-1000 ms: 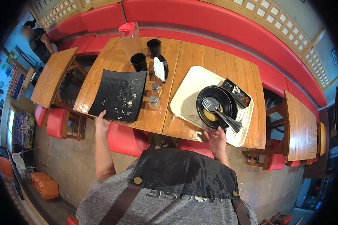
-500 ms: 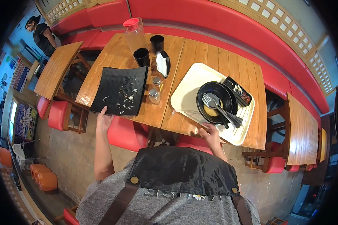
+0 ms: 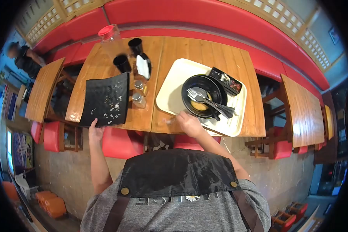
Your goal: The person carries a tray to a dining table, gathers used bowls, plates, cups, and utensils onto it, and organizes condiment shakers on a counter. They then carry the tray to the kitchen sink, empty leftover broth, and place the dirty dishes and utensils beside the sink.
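My left hand (image 3: 96, 130) grips the near edge of a black square plate (image 3: 98, 91), thumb on top. White food crumbs are scattered over the plate, which lies on the wooden table. My right hand (image 3: 189, 124) is closed at the front edge of a cream tray (image 3: 169, 87); what its fingers hold, if anything, is hidden. On the tray stands a black bowl (image 3: 187, 87) with yellowish liquid, a fork and spoons (image 3: 216, 108) resting in it. Behind it is a small black sauce dish (image 3: 226, 81) with red and white remains.
Two shakers (image 3: 139, 99) stand between plate and tray. Behind them are a napkin holder (image 3: 143, 66), black cups (image 3: 122, 63) and a clear pitcher with a red lid (image 3: 106, 30). A red bench (image 3: 162, 17) runs along the back. A person (image 3: 25, 58) stands at far left.
My right hand has moved left along the tray's front edge and its fingers have curled. My left hand stays on the plate. The whole view has shifted, with the table things now further left.
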A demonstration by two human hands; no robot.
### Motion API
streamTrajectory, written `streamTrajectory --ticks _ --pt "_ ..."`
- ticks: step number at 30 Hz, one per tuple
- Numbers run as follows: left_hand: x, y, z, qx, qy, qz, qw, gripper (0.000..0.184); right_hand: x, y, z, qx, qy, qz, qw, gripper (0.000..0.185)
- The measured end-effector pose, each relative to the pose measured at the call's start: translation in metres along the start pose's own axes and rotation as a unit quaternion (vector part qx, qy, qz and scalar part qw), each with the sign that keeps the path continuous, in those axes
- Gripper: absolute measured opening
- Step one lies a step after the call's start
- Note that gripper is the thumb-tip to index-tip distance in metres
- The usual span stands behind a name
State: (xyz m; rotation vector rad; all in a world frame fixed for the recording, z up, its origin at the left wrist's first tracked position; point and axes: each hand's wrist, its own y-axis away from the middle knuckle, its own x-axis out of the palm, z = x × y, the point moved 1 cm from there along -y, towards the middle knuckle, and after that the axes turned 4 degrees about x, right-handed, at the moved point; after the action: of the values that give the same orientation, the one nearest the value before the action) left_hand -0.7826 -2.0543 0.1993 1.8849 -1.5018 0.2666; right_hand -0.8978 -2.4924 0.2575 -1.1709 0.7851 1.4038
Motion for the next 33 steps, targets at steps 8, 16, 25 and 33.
streamTrajectory --ticks 8,16,25,33 --pt "0.003 -0.001 0.000 0.005 -0.009 -0.060 0.998 0.029 -0.083 0.104 -0.024 0.136 -0.251 -0.344 0.895 0.019" --pt "0.004 -0.003 0.002 0.011 -0.017 -0.073 0.997 0.027 -0.065 0.098 -0.145 0.477 -0.175 -0.282 0.814 0.033" --pt "0.012 0.002 0.002 0.010 -0.039 -0.090 0.995 0.024 -0.050 0.084 -0.176 0.521 0.002 -0.218 0.825 0.043" --pt "0.013 0.000 0.002 0.017 0.003 -0.104 0.994 0.029 -0.054 0.052 -0.184 0.418 -0.626 -0.109 0.650 0.038"
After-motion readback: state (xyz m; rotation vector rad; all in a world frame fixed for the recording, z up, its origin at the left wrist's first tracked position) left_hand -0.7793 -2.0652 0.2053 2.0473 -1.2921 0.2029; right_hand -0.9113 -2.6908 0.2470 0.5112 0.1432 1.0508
